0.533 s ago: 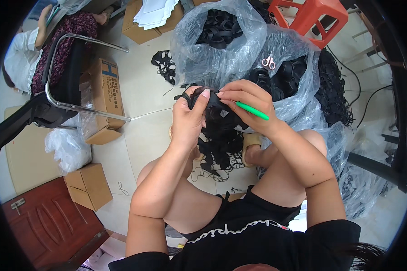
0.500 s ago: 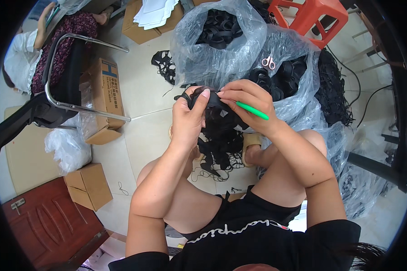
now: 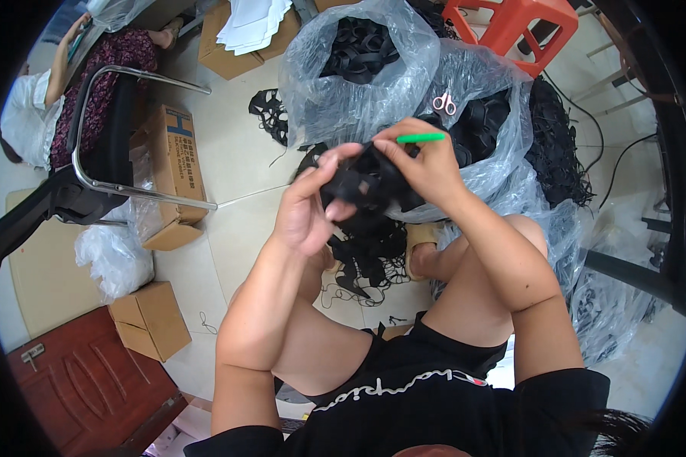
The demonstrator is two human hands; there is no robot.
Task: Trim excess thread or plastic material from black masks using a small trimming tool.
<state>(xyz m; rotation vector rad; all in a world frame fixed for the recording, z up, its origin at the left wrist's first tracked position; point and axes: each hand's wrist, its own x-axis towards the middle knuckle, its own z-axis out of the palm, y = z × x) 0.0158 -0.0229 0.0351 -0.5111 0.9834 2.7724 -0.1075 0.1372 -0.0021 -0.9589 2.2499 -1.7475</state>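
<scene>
A soft black rubber piece [image 3: 363, 184] with holes in it hangs between my hands, partly smeared by motion. My right hand [image 3: 433, 164] is closed, pinching its upper edge. The same hand keeps a slim tool with a bright green handle [image 3: 421, 139] tucked between thumb and fingers; its working tip is hidden. To the left of the piece, my left hand [image 3: 306, 206] has its palm turned up and fingers apart, close to the rubber. Below, a heap of black rubber scraps [image 3: 370, 255] lies on the floor between my feet.
Clear plastic bags [image 3: 358, 107] of black rubber parts stand ahead, with small scissors [image 3: 444, 103] lying on one. An orange stool [image 3: 522, 30] is at the far right. Left are a metal-framed chair [image 3: 80, 164], cardboard boxes [image 3: 181, 171] and a seated person [image 3: 34, 114].
My left hand has loosened from the black rubber piece and turned palm up. My right hand has risen slightly, and the green handle has swung to nearly level.
</scene>
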